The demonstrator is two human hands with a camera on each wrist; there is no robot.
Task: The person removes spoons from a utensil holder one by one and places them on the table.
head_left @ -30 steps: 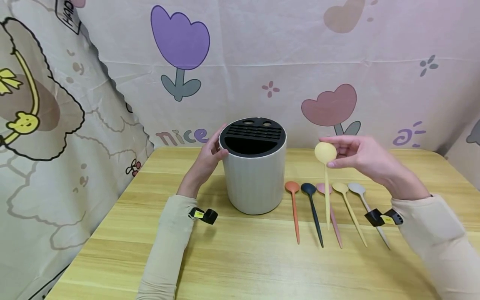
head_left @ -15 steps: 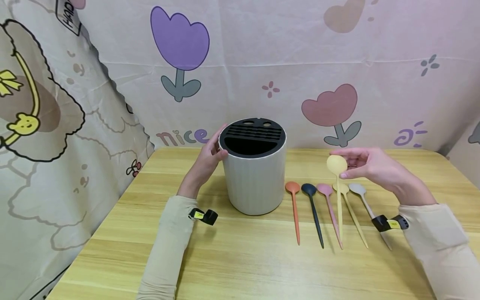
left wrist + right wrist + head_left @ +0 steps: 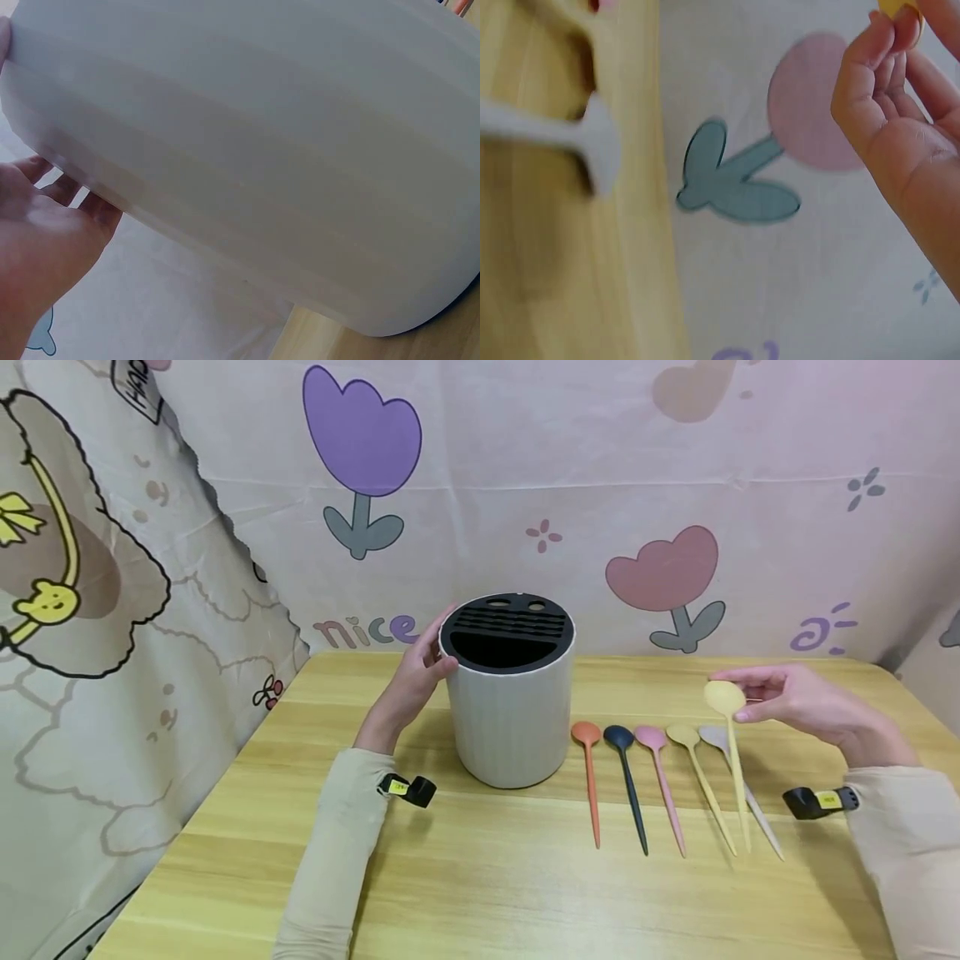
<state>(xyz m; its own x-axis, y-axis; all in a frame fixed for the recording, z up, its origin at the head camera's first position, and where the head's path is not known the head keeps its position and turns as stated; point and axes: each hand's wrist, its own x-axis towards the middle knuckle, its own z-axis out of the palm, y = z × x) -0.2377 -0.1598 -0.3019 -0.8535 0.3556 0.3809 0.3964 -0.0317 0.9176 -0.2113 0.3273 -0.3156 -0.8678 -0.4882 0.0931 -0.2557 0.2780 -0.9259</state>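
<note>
In the head view, my right hand (image 3: 813, 706) pinches a pale yellow spoon (image 3: 725, 697) by its bowl, thumb in front. Its handle hangs down over the row of spoons, partly covering the white spoon (image 3: 765, 827). Only a bit of the yellow bowl (image 3: 891, 7) shows in the right wrist view, between the fingertips. My left hand (image 3: 408, 689) holds the upper side of a cream ribbed utensil holder (image 3: 512, 727), thumb on the front and fingers behind. The holder stands upright; its black lid (image 3: 517, 664) has a half-round opening, slots and two round holes.
Right of the holder, spoons lie side by side on the wooden table (image 3: 450, 893): orange (image 3: 586, 733), dark blue (image 3: 619, 737), pink (image 3: 651, 738), a second yellow spoon (image 3: 683, 736) and the white one. A printed cloth (image 3: 480, 460) hangs behind the table.
My right hand has moved right and lower with the yellow spoon, from above the pink spoon to over the white one. The left hand and holder have stayed in place.
</note>
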